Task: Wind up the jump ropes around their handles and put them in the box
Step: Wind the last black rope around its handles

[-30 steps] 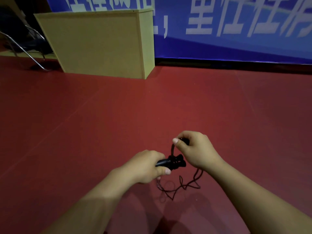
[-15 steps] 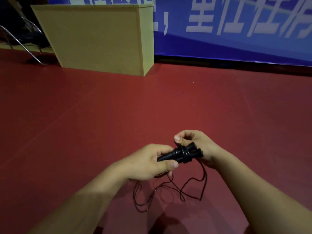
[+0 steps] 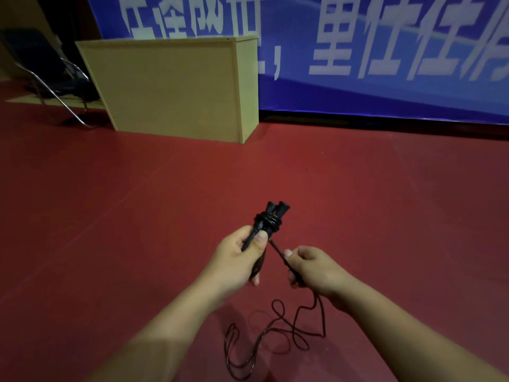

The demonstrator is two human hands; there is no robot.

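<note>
Red floor point(image 3: 358, 188) backed by a blue banner point(image 3: 385, 86), its lettering cut off | box point(image 3: 170, 89) interior hidden | handles point(image 3: 268, 221) gripped in left hand point(image 3: 237, 257), lower ends concealed, several turns wound on | rope point(image 3: 278, 334) pinched taut by right hand point(image 3: 314, 268), slack looped below, blurred.

The two jump rope handles point(image 3: 271, 219) are black, and so are the turns of cord wound round them; the loose cord point(image 3: 275, 332) trailing over the floor looks very dark, black to deep brown. The floor point(image 3: 137, 216) is a plain deep red, and the box point(image 3: 170, 89) on it is a pale yellowish tan. The banner point(image 3: 358, 51) behind is blue with large white characters, and the chair point(image 3: 41, 67) at far left is dark with a silvery metal frame.
</note>
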